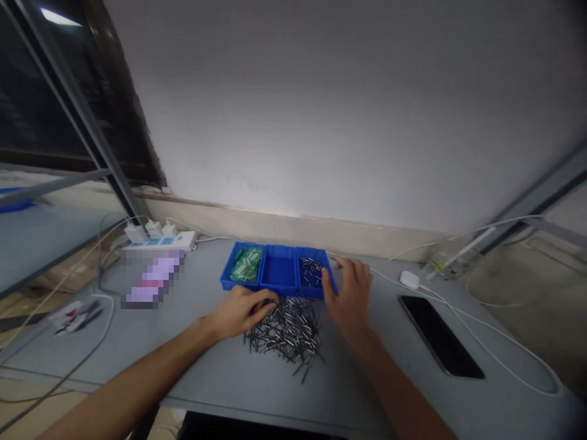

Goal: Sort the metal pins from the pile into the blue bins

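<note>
A loose pile of thin metal pins (288,330) lies on the grey table in front of three joined blue bins. My left hand (243,310) is at the pile's upper left edge, its fingers curled in with thumb and index close together. Whatever sits between those fingertips is hidden. In the right bin (314,290) several short metal pins are scattered. My right hand (351,293) is beside that bin, thumb over its right wall and fingers apart. The middle bin (279,269) shows its bare blue floor. Green-and-white small packets (246,264) fill much of the left bin (227,276).
A black phone (441,336) lies at the right, near a white charger case (409,280) and looping white cables. A power strip (186,240) with plugs stands at the back left, by a blurred-out purple item (156,278). A wall rises behind the table.
</note>
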`<state>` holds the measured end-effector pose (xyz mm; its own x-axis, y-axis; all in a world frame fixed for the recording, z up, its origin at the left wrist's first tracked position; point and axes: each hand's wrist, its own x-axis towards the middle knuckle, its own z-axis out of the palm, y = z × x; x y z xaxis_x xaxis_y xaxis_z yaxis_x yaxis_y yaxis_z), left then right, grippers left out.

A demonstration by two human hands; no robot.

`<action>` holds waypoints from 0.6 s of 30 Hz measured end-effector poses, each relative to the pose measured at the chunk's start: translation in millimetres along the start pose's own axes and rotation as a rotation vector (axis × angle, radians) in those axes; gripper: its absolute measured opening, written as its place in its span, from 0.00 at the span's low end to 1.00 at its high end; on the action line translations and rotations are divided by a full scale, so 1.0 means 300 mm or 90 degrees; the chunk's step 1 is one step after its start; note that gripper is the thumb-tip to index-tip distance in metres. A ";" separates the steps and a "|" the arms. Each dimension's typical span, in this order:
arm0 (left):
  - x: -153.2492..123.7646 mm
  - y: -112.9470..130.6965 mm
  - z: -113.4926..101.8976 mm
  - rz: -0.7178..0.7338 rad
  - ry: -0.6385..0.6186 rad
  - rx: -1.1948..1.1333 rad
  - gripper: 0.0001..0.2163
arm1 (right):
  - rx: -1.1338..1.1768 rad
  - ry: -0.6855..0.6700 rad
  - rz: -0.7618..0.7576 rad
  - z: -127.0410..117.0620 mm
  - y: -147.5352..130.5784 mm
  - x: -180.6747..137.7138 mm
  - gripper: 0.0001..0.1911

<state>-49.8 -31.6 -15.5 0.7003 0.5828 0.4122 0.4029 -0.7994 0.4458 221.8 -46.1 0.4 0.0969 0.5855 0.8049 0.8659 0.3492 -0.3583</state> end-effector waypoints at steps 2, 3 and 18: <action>-0.001 0.001 0.001 -0.001 -0.033 0.008 0.11 | 0.078 -0.100 -0.036 -0.005 -0.008 -0.011 0.10; -0.001 0.002 0.001 0.000 -0.049 0.013 0.11 | 0.109 -0.178 -0.069 -0.008 -0.015 -0.018 0.09; -0.001 0.009 -0.005 0.012 -0.084 0.040 0.11 | 0.066 -0.561 -0.255 -0.002 -0.084 -0.071 0.04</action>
<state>-50.0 -33.7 -13.1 0.7777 0.5463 0.3109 0.4220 -0.8204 0.3859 198.3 -67.9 -7.2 -0.6340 0.7323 0.2486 0.7030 0.6797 -0.2094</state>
